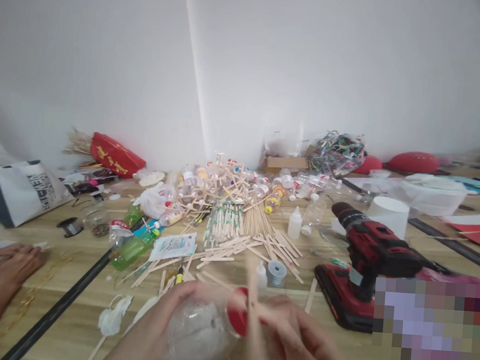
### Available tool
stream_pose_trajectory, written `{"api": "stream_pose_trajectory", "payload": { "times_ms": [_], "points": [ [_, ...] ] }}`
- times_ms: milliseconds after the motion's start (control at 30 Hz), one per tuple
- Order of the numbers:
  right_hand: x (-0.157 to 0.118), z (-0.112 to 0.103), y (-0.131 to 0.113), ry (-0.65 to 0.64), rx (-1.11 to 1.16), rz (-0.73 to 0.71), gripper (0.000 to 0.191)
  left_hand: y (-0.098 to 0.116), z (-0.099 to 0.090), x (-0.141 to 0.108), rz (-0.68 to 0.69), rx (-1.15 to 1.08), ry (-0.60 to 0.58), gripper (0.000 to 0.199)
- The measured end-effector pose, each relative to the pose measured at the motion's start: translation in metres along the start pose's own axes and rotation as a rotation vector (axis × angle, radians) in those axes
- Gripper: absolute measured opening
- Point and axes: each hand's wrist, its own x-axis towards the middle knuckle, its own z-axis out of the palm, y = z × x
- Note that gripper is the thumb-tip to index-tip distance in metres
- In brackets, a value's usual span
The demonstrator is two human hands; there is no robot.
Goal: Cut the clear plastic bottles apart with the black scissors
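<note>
My left hand (167,315) is wrapped round a clear plastic bottle (196,330) that lies on its side, its red cap (238,311) facing right. Two crossed wooden craft sticks (252,307) stand against the cap like a propeller, blurred by motion. My right hand (301,332) is closed, its fingers at the right end of one stick; a bit of red shows under them, too blurred to name. Just beyond the cap are a small white squeeze bottle (261,276) and a wire spool (277,273).
A red cordless drill (376,261) stands at the right. Piled plastic bottles, loose craft sticks (222,250) and wrapped chopsticks (224,223) spread across the middle. A black strip (62,302) crosses the left side, near another person's hands (16,263). Against the wall lies a red bag (116,155).
</note>
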Motion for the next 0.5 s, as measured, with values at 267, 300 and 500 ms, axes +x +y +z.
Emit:
{"api": "stream_pose_trajectory", "payload": {
  "times_ms": [267, 300, 500],
  "points": [
    [0.006, -0.016, 0.013, -0.086, 0.059, 0.102, 0.063, -0.011, 0.008, 0.004, 0.179, 0.107, -0.008, 0.061],
    [0.007, -0.017, 0.014, -0.067, 0.084, 0.120, 0.062, -0.011, 0.008, 0.004, 0.188, 0.101, -0.026, 0.061],
    [0.012, -0.015, 0.015, -0.038, 0.152, 0.158, 0.059, -0.001, 0.007, 0.012, 0.056, -0.073, -0.146, 0.072]
  ]
}}
